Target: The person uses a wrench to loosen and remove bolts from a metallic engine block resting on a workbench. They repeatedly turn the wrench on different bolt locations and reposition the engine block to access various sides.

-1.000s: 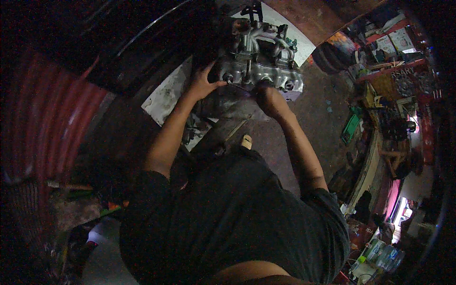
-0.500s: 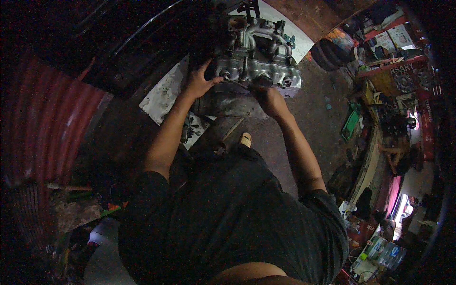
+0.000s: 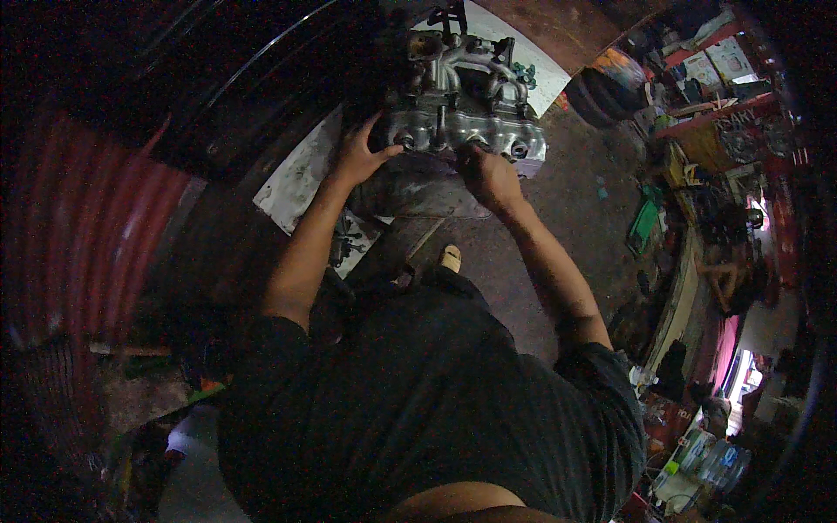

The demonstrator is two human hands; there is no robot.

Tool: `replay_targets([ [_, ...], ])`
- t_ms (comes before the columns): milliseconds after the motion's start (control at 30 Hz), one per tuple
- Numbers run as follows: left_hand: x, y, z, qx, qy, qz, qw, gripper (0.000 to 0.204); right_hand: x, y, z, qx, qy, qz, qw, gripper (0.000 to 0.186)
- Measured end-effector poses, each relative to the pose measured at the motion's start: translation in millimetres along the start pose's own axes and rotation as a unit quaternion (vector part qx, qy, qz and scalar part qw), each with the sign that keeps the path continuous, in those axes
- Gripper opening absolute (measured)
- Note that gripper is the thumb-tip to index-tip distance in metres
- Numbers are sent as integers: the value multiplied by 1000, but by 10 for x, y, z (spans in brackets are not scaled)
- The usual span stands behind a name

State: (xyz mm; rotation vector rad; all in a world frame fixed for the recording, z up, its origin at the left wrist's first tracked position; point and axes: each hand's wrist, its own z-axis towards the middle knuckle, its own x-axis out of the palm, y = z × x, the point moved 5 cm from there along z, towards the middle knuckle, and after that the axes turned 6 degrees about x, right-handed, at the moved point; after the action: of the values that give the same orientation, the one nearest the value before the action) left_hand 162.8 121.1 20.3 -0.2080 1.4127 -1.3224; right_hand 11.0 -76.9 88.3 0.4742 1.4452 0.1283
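Note:
A silver metal engine head (image 3: 445,131), with curved manifold pipes (image 3: 471,65) on top, rests on a dull metal block (image 3: 418,196) in front of me. My left hand (image 3: 359,157) grips its left end, fingers at the side and thumb along the front edge by a round opening. My right hand (image 3: 488,183) is closed at the front face, right of centre, its fingertips at another opening; whatever they hold is hidden by the hand. A sandalled foot (image 3: 450,258) shows below the engine parts.
A white board (image 3: 292,183) with small metal parts lies left of the engine. A dark glossy panel (image 3: 218,61) and red corrugated sheet (image 3: 105,218) fill the left. A tyre (image 3: 602,96), a green object (image 3: 643,222) and cluttered shelves (image 3: 715,65) stand along the right.
The engine head and both hands appear slightly further left. My right hand has turned slightly at the front face, and the thin rod seen between my hands earlier is now hidden.

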Motion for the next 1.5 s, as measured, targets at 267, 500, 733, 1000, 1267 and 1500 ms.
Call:
replay_targets([
  [267, -9, -43, 12, 3, 20, 15, 1000, 91, 534, -237, -184, 129, 3, 223, 966, 40],
  [500, -8, -9, 12, 27, -6, 13, 1000, 89, 497, -150, -180, 125, -74, 168, 975, 42],
  [733, -35, -48, 27, 25, 13, 24, 999, 89, 558, -216, -171, 91, -84, 228, 966, 39],
  [1000, -40, -86, 7, 30, 6, 13, 999, 88, 586, -221, -181, 114, -57, 251, 960, 42],
  [1267, -46, -134, -23, 12, -13, 12, 1000, 91, 591, -204, -214, 130, -68, 285, 947, 41],
  [1500, -18, -39, -6, 18, -16, 5, 1000, 93, 445, -172, -230, 134, -99, 63, 984, 37],
])
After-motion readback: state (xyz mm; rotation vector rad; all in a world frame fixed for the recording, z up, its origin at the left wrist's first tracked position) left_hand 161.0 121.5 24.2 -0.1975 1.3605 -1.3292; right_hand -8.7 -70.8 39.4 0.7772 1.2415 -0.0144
